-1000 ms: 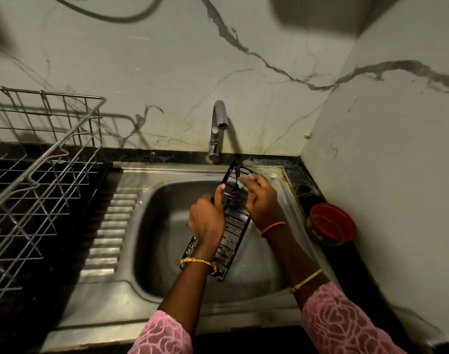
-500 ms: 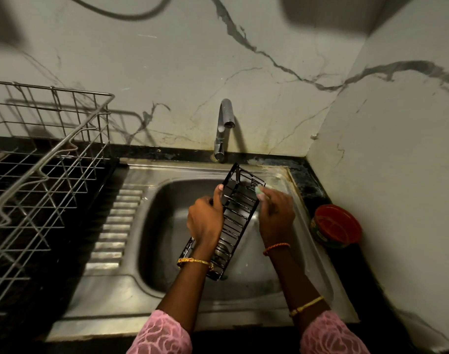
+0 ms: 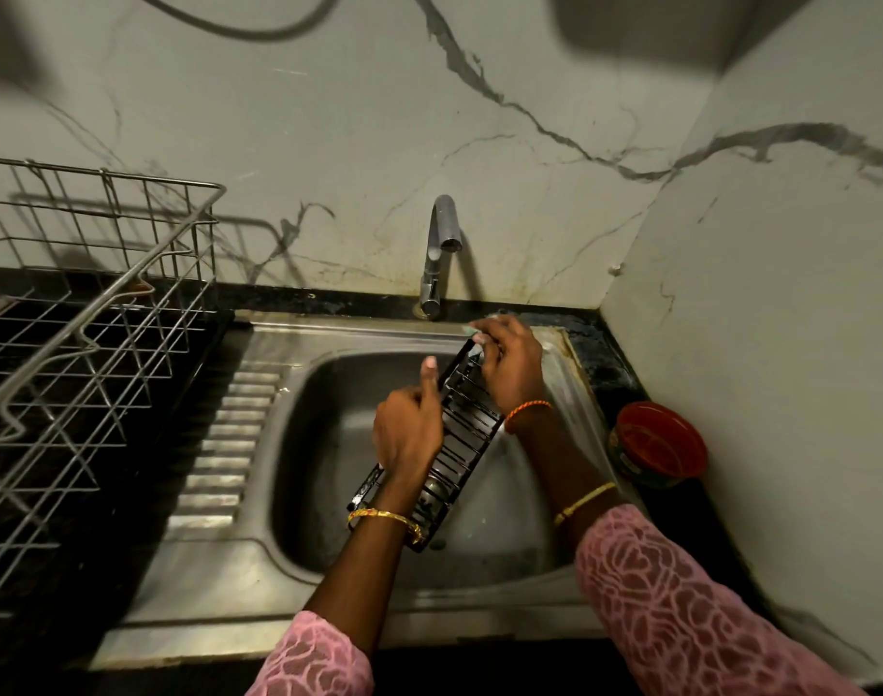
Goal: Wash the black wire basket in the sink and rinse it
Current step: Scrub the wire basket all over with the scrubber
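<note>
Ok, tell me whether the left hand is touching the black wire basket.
Touching: the head view shows the left hand wrapped around the black wire basket edge.

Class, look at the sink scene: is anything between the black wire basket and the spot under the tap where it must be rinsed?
Nothing visible blocks it. The black wire basket is held tilted over the sink by the left hand and right hand, its upper end near the tap.

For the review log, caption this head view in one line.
Left hand steadies black wire basket over sink; right hand scrubs its top.

Basket (image 3: pixel 462 434) over sink (image 3: pixel 329 394), rack (image 3: pixel 93 344) left
</note>
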